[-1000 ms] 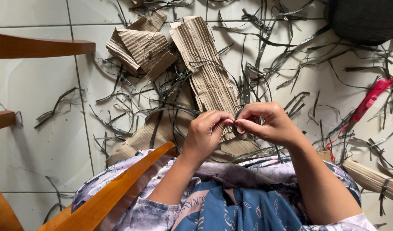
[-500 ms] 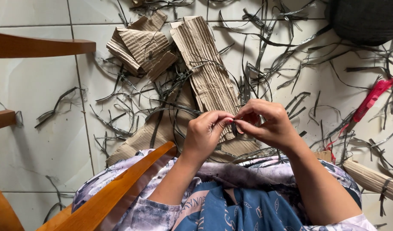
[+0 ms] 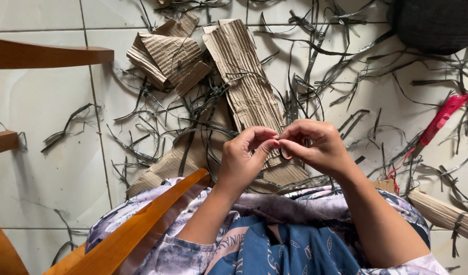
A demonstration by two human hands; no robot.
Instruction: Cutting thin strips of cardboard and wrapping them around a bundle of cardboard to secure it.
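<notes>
Both hands pinching: left hand (image 3: 242, 155) and right hand (image 3: 315, 145) working a small dark strip (image 3: 284, 153) (barely visible) over cardboard (image 3: 246, 86); next needs steady fingertip grip

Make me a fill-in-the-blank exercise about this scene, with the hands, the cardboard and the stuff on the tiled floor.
1. The left hand and right hand meet at their ____.
2. The long strip of brown corrugated cardboard lies on a floor of pale ____.
3. The thin plastic-looking tool lying at the right is ____ in colour.
4. The slanted orange-brown bar over the lap is made of ____.

Missing words: fingertips; tiles; red; wood
</notes>
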